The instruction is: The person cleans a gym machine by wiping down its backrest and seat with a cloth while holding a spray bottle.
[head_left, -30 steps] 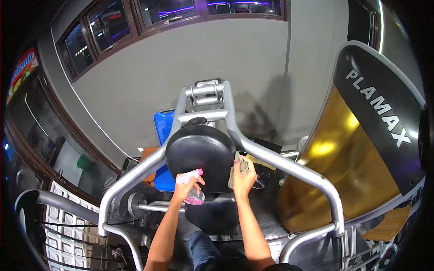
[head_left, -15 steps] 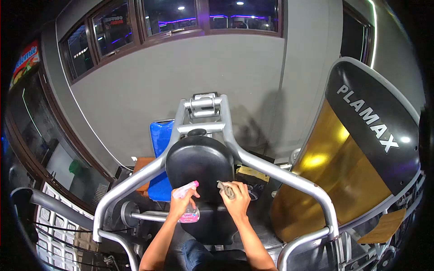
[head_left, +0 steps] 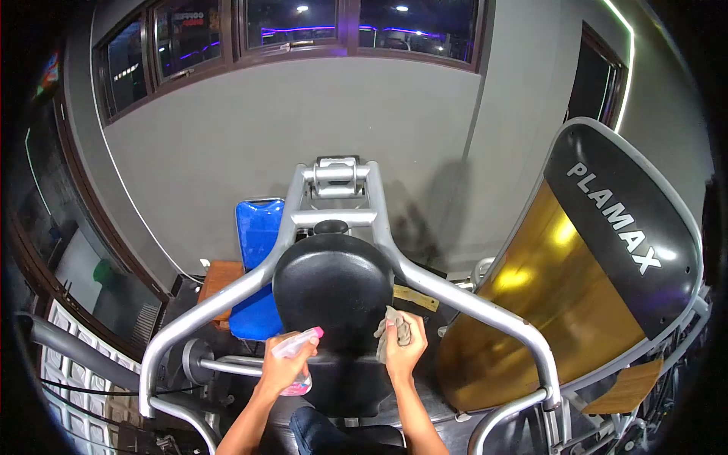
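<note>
Gripped bottle: clear, pink-topped | gripped cloth: greyish, crumpled

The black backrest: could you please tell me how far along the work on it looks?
Done: nothing can be confirmed; the backrest looks glossy, but that doesn't prove it has been wiped. In hand: the left hand holds a spray bottle, the right hand a crumpled cloth. Left: probably some wiping, since both are out at the pads; how much, I can't tell.
</note>
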